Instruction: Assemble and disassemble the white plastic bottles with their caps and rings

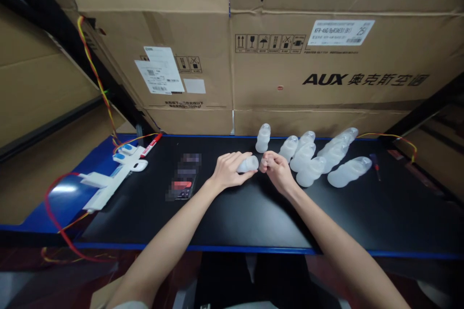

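Note:
My left hand [231, 169] is wrapped round a frosted white plastic bottle [248, 164], which lies tilted with one end towards my right hand. Just to its right, my right hand [278, 170] is closed in a pinch close to the bottle's end. Something small and pale seems to show at its fingertips, too small to make out. Behind the hands, one similar bottle [263, 138] with a clear rounded top stands upright. Several more frosted bottles [311, 172] are grouped to the right of my right hand, one of them [348, 172] at the group's right edge.
On the black mat [250, 222] a phone-like object [185, 178], partly pixelated, lies to the left. A white power strip [112, 184], a red marker [152, 145] and cables are farther left. A small screwdriver [376, 168] lies at right. Large cardboard boxes [326, 96] wall off the back.

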`<move>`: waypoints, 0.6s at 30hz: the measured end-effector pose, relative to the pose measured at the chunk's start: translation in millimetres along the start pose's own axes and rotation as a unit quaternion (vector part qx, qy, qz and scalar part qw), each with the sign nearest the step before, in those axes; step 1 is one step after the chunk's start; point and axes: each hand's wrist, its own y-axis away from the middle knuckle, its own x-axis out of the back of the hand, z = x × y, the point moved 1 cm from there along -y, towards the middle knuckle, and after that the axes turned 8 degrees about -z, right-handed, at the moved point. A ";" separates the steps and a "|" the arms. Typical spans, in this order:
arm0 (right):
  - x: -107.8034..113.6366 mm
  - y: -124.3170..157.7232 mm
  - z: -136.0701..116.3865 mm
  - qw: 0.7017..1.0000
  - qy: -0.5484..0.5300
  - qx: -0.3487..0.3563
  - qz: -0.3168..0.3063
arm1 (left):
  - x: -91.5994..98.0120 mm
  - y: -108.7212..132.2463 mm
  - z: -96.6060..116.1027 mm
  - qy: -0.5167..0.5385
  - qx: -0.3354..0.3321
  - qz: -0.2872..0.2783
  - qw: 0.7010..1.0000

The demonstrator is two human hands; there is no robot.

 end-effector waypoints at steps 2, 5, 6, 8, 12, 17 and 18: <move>2.8 -0.3 0.9 0.999 0.029 0.002 0.015 | 0.4 2.8 -1.9 0.003 0.002 0.015 1.000; 8.0 0.9 1.8 0.972 0.224 0.042 0.049 | 0.8 6.6 -5.9 0.004 0.007 0.023 1.000; 10.4 1.1 3.2 0.955 0.285 0.053 0.057 | 0.9 7.4 -7.2 0.000 0.015 0.025 1.000; 16.3 0.6 8.6 0.928 0.363 0.053 0.067 | 0.5 8.4 -9.2 -0.018 0.039 0.035 0.998; 26.3 -2.9 22.8 0.906 0.421 0.001 0.048 | -1.4 8.0 -9.8 -0.049 0.072 0.066 0.994; 19.3 -2.2 25.5 0.907 0.421 0.005 -0.032 | 0.6 7.4 -10.6 -0.038 0.070 0.073 0.994; 17.2 -1.0 25.3 0.910 0.413 0.012 -0.044 | 1.1 8.1 -11.0 -0.031 0.061 0.067 0.995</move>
